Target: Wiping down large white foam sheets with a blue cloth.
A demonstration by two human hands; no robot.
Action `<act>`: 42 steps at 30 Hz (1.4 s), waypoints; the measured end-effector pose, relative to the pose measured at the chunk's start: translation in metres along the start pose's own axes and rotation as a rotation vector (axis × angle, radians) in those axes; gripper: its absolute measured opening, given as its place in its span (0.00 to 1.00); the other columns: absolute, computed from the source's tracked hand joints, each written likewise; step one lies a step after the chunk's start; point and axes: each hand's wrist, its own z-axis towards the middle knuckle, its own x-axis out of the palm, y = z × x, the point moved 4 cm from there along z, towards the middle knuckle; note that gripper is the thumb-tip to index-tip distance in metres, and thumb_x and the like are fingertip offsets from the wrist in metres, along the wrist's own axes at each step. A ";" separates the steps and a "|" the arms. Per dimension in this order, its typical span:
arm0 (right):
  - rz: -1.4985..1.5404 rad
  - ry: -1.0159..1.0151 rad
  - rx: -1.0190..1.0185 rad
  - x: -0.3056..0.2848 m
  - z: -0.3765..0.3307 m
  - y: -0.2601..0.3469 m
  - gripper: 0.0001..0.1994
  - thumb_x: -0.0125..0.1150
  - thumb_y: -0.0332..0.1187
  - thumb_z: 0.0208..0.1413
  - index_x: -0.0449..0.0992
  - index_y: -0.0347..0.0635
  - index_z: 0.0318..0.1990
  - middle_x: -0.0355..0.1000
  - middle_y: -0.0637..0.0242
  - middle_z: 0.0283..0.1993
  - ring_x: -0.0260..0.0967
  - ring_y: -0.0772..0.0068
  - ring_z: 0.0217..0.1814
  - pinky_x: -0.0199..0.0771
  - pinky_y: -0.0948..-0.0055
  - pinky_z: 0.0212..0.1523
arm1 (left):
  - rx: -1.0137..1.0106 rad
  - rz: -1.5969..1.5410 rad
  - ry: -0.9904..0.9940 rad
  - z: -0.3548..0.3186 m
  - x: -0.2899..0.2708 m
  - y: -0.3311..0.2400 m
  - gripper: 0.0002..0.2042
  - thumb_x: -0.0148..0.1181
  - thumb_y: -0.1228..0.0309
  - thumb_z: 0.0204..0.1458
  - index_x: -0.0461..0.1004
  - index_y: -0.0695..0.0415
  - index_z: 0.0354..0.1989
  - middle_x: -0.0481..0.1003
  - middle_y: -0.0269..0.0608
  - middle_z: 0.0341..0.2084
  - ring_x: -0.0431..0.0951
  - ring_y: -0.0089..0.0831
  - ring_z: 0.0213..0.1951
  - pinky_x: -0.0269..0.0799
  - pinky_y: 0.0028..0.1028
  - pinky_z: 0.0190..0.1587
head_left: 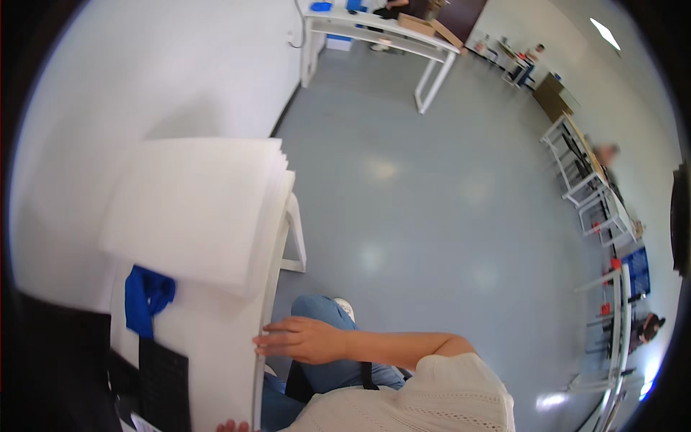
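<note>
My right hand (pixel 302 340) reaches in from the right and rests on the near-side edge of a white table (pixel 216 331). Its fingers are stretched out, slightly apart, and hold nothing. At the lower border only the fingertips of my left hand (pixel 232 426) show, lying by the same table edge with nothing visible in them. Beyond the hands, a thick stack of large white sheets (pixel 194 209) covers the far part of the table. A crumpled blue cloth (pixel 149 299) lies against the stack's near side. Closer in is a black keyboard (pixel 164 385).
A white wall (pixel 158 79) borders the table on the left. My leg in jeans (pixel 324 311) is beside the table. Across the grey floor (pixel 403 216) stands another white table (pixel 381 32) with a cardboard box (pixel 416 25). People sit along tables (pixel 586 151) at the far right.
</note>
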 end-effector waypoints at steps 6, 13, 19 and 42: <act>0.410 0.437 0.121 0.013 -0.054 0.001 0.28 0.56 0.26 0.55 0.66 0.44 0.67 0.62 0.61 0.71 0.63 0.52 0.66 0.68 0.57 0.60 | -0.496 -1.007 1.479 0.030 0.014 0.026 0.26 0.46 0.62 0.63 0.61 0.56 0.69 0.54 0.46 0.73 0.50 0.50 0.73 0.45 0.50 0.73; 0.884 0.678 0.659 -0.029 -0.095 0.041 0.22 0.51 0.38 0.68 0.68 0.38 0.65 0.67 0.52 0.65 0.64 0.50 0.66 0.65 0.58 0.64 | -0.534 -1.158 1.366 0.058 0.131 0.069 0.24 0.50 0.62 0.62 0.65 0.55 0.66 0.57 0.46 0.70 0.54 0.49 0.71 0.49 0.49 0.71; 0.760 0.458 0.585 -0.105 -0.109 0.045 0.19 0.47 0.41 0.70 0.74 0.36 0.57 0.69 0.54 0.64 0.64 0.51 0.66 0.61 0.56 0.68 | -0.562 -1.247 1.237 0.144 0.224 0.119 0.23 0.53 0.61 0.60 0.67 0.55 0.63 0.60 0.47 0.67 0.57 0.49 0.68 0.52 0.47 0.69; 0.946 0.335 1.382 -0.294 -0.097 0.043 0.14 0.65 0.34 0.58 0.80 0.40 0.49 0.72 0.60 0.47 0.71 0.63 0.49 0.71 0.71 0.52 | -1.872 -1.284 1.245 0.315 -0.038 0.077 0.18 0.65 0.59 0.55 0.78 0.51 0.52 0.70 0.48 0.58 0.69 0.45 0.60 0.65 0.43 0.61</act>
